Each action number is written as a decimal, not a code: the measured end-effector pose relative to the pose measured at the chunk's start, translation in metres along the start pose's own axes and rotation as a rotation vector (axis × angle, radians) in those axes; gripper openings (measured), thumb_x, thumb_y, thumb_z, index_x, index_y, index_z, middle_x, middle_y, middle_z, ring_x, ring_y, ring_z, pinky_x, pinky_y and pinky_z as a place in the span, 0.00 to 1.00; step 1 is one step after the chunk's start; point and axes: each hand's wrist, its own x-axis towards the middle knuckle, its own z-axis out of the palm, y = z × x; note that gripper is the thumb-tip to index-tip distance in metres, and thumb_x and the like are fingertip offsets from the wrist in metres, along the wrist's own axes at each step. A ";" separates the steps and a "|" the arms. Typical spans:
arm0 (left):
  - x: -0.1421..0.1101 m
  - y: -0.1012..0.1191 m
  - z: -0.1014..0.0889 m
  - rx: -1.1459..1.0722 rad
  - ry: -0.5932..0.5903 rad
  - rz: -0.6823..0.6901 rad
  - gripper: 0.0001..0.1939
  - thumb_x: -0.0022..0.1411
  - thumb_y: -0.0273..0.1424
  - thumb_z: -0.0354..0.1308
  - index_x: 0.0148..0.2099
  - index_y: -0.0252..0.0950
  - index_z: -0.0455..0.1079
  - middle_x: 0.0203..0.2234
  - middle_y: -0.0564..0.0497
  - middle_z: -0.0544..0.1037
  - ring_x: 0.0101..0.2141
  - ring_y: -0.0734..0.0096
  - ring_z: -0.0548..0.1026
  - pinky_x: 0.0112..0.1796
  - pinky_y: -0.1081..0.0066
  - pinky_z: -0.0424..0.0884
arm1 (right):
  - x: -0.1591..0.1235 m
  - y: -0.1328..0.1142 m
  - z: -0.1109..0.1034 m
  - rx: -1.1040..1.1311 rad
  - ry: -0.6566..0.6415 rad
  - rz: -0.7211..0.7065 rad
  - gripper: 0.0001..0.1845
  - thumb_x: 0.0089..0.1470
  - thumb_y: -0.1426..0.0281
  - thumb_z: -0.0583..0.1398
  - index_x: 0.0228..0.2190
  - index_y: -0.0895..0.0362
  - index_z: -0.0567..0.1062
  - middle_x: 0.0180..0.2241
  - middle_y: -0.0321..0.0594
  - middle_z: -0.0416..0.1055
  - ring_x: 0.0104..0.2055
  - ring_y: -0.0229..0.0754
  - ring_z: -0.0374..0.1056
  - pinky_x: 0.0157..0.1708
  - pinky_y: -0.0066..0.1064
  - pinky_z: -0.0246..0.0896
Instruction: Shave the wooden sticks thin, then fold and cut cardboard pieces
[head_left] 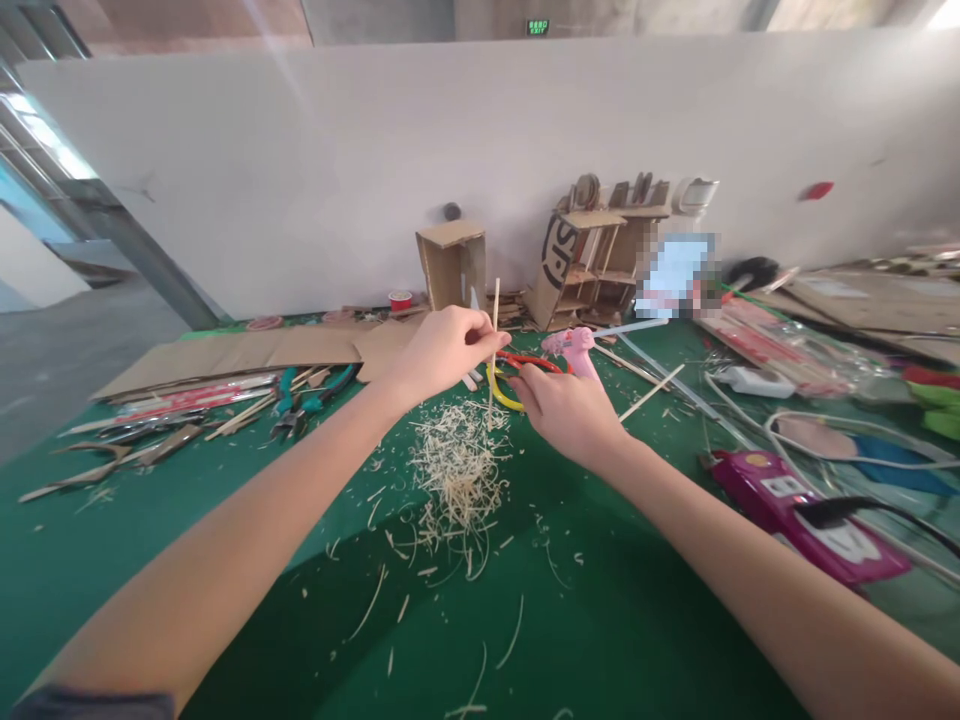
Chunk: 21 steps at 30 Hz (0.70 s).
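My left hand (455,345) is closed in a pinch on a thin bamboo stick (496,300), which stands nearly upright above a pile of fine shavings (459,460). Close by on the right, my right hand (570,410) is curled shut near the stick's lower part. Something small and dark shows at its fingertips, too hidden to name. Behind the hands lies a tool with red and yellow looped handles (510,400), partly covered by my right hand. A pink glue gun (577,350) with a clear glue stick rests just beyond my right hand.
Pliers with teal handles (304,405) and cardboard sheets (247,358) lie to the left. A small cardboard box (454,265) and a cardboard shelf (592,265) stand by the wall. At right are a purple power strip (802,515), cables and a blurred screen (677,272).
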 end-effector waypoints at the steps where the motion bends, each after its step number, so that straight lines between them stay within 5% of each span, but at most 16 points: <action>1: 0.000 0.000 0.000 -0.007 -0.001 0.009 0.16 0.61 0.38 0.53 0.24 0.35 0.62 0.17 0.55 0.65 0.18 0.80 0.59 0.23 0.71 0.52 | 0.001 0.000 -0.001 -0.007 0.013 0.005 0.23 0.65 0.61 0.41 0.33 0.59 0.71 0.24 0.41 0.73 0.21 0.36 0.61 0.26 0.31 0.40; 12: -0.001 0.003 0.000 -0.040 -0.023 0.036 0.17 0.62 0.36 0.52 0.23 0.35 0.59 0.18 0.55 0.63 0.19 0.80 0.57 0.25 0.71 0.53 | 0.003 -0.004 -0.003 -0.098 0.121 0.012 0.26 0.65 0.62 0.39 0.32 0.56 0.72 0.24 0.41 0.73 0.22 0.37 0.62 0.25 0.32 0.37; 21: -0.002 0.005 0.000 0.003 -0.011 0.031 0.18 0.63 0.38 0.50 0.23 0.37 0.56 0.16 0.54 0.61 0.19 0.78 0.56 0.24 0.69 0.52 | 0.002 -0.017 0.002 -0.082 -0.216 -0.047 0.22 0.63 0.59 0.46 0.31 0.57 0.73 0.19 0.41 0.69 0.19 0.38 0.62 0.24 0.32 0.44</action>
